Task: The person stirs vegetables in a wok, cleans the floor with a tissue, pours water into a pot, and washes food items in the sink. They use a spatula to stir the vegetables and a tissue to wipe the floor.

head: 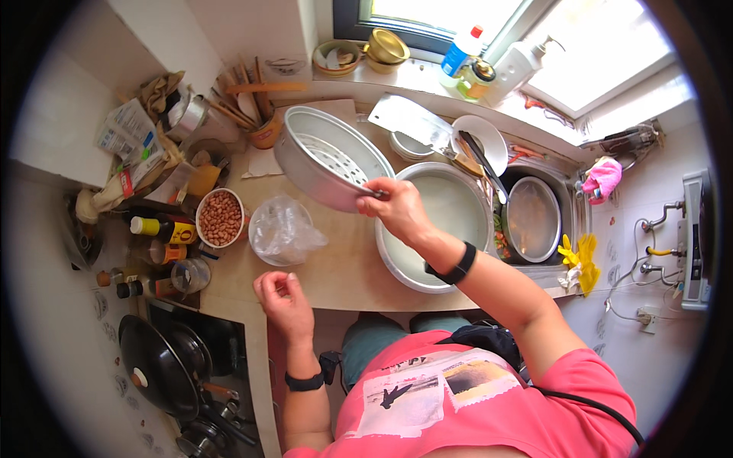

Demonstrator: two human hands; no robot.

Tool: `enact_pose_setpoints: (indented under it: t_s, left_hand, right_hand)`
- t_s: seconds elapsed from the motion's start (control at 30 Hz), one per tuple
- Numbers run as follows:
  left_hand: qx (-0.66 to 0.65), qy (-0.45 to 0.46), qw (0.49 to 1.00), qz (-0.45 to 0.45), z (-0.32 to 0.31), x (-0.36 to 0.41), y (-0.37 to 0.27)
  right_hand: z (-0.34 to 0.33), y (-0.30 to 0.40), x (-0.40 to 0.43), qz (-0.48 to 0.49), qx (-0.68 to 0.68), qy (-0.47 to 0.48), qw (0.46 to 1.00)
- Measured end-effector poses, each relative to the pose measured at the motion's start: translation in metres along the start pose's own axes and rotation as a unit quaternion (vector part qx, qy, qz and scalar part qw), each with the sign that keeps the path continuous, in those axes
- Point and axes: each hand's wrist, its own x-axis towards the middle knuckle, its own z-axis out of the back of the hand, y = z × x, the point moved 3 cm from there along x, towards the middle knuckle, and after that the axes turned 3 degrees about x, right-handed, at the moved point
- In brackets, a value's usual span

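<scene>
My right hand [398, 209] grips the side handle of an aluminium steamer pot [326, 186], tilted above the countertop, with its perforated bottom in view. My left hand [286, 300] holds nothing, its fingers loosely curled over the counter's front edge. Just beyond it a white bowl with a clear plastic bag [283, 229] in it stands on the counter. To its left is a white tub of reddish-brown peanuts [220, 218]. Beneath and beyond my right wrist stands a large metal basin [395, 269] of cloudy, pale liquid.
A cleaver [412, 123] lies behind the basin near a white bowl [497, 137]. The sink [567, 189] at right holds a metal basin [535, 220]. Bottles [172, 229] crowd the left side, above a stove with a black wok [157, 366]. Yellow rubber gloves [587, 263] hang by the sink.
</scene>
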Motion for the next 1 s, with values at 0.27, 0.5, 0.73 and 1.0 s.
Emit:
enact_pose_setpoints:
  t_s: [0.27, 0.5, 0.73, 1.0]
  left_hand:
    - [-0.419, 0.257, 0.855, 0.165, -0.031, -0.067, -0.11]
    - [-0.376, 0.313, 0.858, 0.157, -0.163, -0.176, -0.224]
    - [-0.329, 0.4, 0.82, 0.243, -0.272, -0.229, -0.283]
    - [-0.22, 0.391, 0.874, 0.188, -0.293, -0.228, -0.295]
  right_hand:
    - [0.175, 0.019, -0.141, 0.343, -0.176, 0.008, 0.923]
    - [0.37, -0.036, -0.204, 0.381, -0.212, -0.036, 0.899]
    - [0.491, -0.084, -0.241, 0.333, -0.227, -0.083, 0.912]
    - [0.579, -0.191, -0.215, 0.129, -0.026, -0.272, 0.953]
